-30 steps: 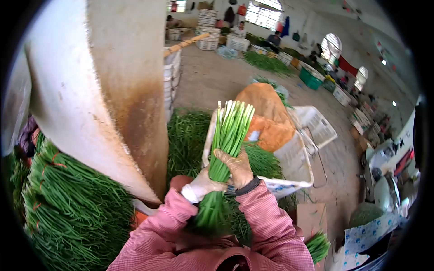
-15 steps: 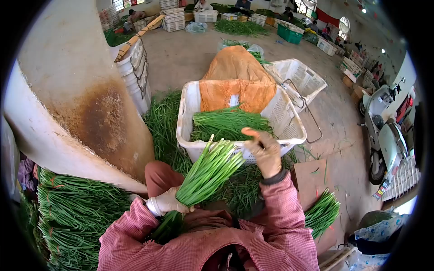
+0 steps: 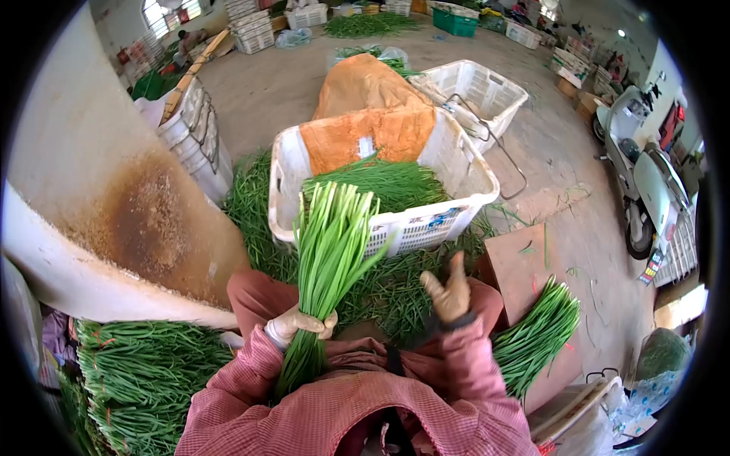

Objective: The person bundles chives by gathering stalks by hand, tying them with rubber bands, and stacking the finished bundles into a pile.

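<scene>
My left hand, in a pale glove, is wrapped round a bunch of garlic chives. The bunch stands nearly upright above my lap, its pale cut ends pointing up and its leaves hanging below the hand. My right hand is raised over my right knee, its visible fingers apart and nothing in them. In front of me, a white plastic crate holds loose chives. An orange cloth is draped over its far side.
Tied chive bundles are stacked at my left beside a stained pillar. Another bundle rests on a brown board at my right. Chive scraps cover the floor. A second crate and a scooter stand farther off.
My right hand has moved down from the crate's front rim towards my right knee. My left hand still grips the chives, now turned more upright. The view has shifted slightly.
</scene>
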Available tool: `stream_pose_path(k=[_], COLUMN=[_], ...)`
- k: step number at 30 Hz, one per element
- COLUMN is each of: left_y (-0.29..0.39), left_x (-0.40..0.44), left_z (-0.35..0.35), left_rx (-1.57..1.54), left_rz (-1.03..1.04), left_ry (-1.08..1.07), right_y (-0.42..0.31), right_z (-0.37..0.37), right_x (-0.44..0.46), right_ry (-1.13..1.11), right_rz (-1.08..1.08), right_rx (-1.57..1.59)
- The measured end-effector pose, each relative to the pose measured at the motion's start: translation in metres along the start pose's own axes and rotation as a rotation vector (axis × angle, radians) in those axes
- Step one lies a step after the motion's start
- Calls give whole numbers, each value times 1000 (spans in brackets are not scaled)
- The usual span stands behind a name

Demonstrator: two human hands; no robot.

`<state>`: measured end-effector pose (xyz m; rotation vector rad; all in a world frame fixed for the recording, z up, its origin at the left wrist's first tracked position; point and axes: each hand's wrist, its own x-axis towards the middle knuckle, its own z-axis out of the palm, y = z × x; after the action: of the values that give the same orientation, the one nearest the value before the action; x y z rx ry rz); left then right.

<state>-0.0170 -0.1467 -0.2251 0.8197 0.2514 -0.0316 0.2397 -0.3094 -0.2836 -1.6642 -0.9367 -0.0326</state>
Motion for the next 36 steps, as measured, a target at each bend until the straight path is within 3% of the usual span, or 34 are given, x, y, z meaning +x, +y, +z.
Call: stream_pose_path(k=[2,4,6,8,9,10,12,14,16,18,20,22,23,24,25,28,30,32,33,36], left_y=[0,-1,-8,-26,-34,-50,-59,-53,-61,-74,-78,-83,-91,-76,-81,-115,-135,-164,-173,-194], left_x=[24,50,74,103,112,126,142,153,163,171,177,194,209,218,236,297,331,362,373,393], left_z=[7,25,43,55,69,57,80,121,151,171,188,177,166,187,192,194,210,223,229,244], left_rx=[-59,-13,96,428,535,833,1089,1291,1302,1337,1192,1164,897,869,717,384,385,603,695,949], left_rz=[-68,-109,-196,-103,57,174,180,65,55,292,82,-172,-237,-393,-393,-234,-212,-135,-174,-237], left_ry=[-45,-50,-1,72,92,118,212,238,133,-180,-549,-836,-892,-781,-662,-427,-391,-259,-238,-186], right_y=[-17,-61,-91,-90,-86,-79,-59,-52,-54,-40,-29,-29,-19,-7,5,56,112,122,100,143], right_z=[8,6,2,14,14,13,1,-33,-73,-119,-182,-238,-261,-276,-286,-299,-290,-271,-265,-239], right_x=[-43,-33,-8,-6,-6,-3,-8,-2,-1,-4,-14,-28,-37,-45,-50,-53,-60,-54,-34,-51], right_ry=[-190,-213,-259,-14,92,192,302,308,380,501,545,731,777,821,823,857,858,765,745,822], right_rz=[530,653,560,525,477,420,528,483,642,579,653,671,684,697,700,776,811,964,1181,891], right_rx=[680,932,1038,989,951,908,824,626,845,908,833,773,766,758,753,653,245,-547,-566,-833])
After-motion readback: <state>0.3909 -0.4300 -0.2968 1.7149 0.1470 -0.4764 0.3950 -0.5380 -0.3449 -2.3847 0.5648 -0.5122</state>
